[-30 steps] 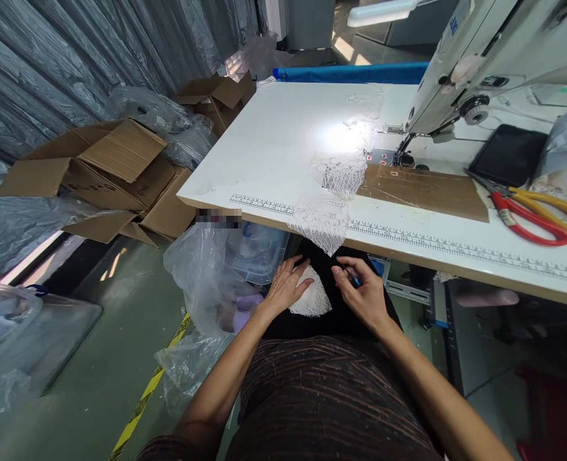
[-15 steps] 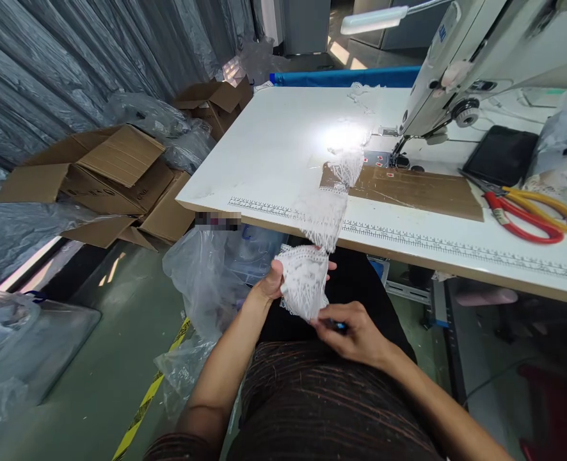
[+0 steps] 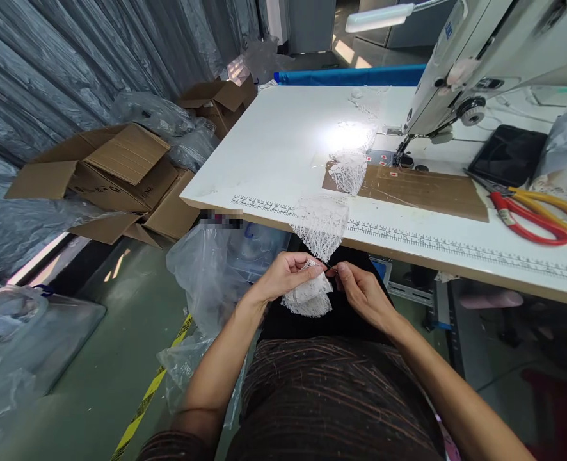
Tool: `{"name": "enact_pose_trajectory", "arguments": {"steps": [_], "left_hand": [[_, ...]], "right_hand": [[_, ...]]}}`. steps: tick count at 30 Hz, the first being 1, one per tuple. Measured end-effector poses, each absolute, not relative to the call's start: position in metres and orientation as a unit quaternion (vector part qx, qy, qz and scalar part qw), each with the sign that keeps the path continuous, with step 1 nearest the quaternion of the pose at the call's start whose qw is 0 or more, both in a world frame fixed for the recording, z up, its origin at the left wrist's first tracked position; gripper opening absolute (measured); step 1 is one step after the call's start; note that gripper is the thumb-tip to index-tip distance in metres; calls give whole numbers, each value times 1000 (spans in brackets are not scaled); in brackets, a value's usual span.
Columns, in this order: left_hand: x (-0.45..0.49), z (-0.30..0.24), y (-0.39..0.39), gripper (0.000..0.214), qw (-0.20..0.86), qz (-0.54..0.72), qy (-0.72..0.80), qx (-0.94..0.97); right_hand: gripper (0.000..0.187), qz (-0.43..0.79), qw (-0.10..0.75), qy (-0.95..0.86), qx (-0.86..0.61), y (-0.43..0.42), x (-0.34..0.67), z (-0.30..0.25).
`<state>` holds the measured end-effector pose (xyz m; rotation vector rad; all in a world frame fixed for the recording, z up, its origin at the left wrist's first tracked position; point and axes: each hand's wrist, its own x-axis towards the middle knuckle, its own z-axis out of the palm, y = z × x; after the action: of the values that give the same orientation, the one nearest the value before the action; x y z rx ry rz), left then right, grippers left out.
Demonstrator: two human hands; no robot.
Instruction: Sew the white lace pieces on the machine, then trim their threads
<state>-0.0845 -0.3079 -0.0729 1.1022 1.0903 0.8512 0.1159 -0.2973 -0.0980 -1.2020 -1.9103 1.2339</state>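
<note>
White lace pieces (image 3: 320, 221) run in a linked strip from the sewing table and droop over its front edge. Below that edge, my left hand (image 3: 290, 274) pinches a bunched lace piece (image 3: 308, 299), thumb on top, with the scalloped end hanging below. My right hand (image 3: 360, 288) is closed close beside it, fingertips at the narrow join between the hanging lace and the held piece. A thin dark tool (image 3: 330, 266) shows at those fingertips; its kind is mostly hidden by the fingers.
A sewing machine (image 3: 437, 96) stands at the right, with brown tape (image 3: 427, 195) on the table before it. Red and yellow scissors (image 3: 533, 218) and a black flat device (image 3: 508, 153) lie farther right. Cardboard boxes (image 3: 120, 166) and plastic bags (image 3: 199, 275) are at the left.
My right hand has moved up from the lace's lower edge to the join near the table edge. My left hand has turned over, its thumb now across the lace, which hangs bunched lower.
</note>
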Motion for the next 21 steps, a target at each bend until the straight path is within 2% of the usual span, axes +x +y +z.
{"name": "enact_pose_trajectory", "arguments": {"steps": [7, 12, 14, 17, 19, 21], "left_hand": [[-82, -71, -307, 37, 627, 395, 472, 478], [-78, -92, -314, 35, 602, 380, 488, 505], [-75, -112, -316, 33, 523, 352, 530, 567], [-76, -145, -316, 23, 313, 274, 595, 688], [-81, -161, -314, 30, 215, 229, 609, 729], [-86, -168, -314, 39, 172, 224, 605, 744]], "right_hand": [[49, 429, 310, -716, -455, -290, 105, -98], [50, 501, 349, -654, -446, -299, 111, -104], [45, 497, 388, -633, -449, -301, 112, -106], [39, 448, 448, -604, -483, -299, 108, -108], [39, 428, 467, -593, -497, -295, 103, -109], [35, 425, 480, -591, -489, -293, 99, -107]]}}
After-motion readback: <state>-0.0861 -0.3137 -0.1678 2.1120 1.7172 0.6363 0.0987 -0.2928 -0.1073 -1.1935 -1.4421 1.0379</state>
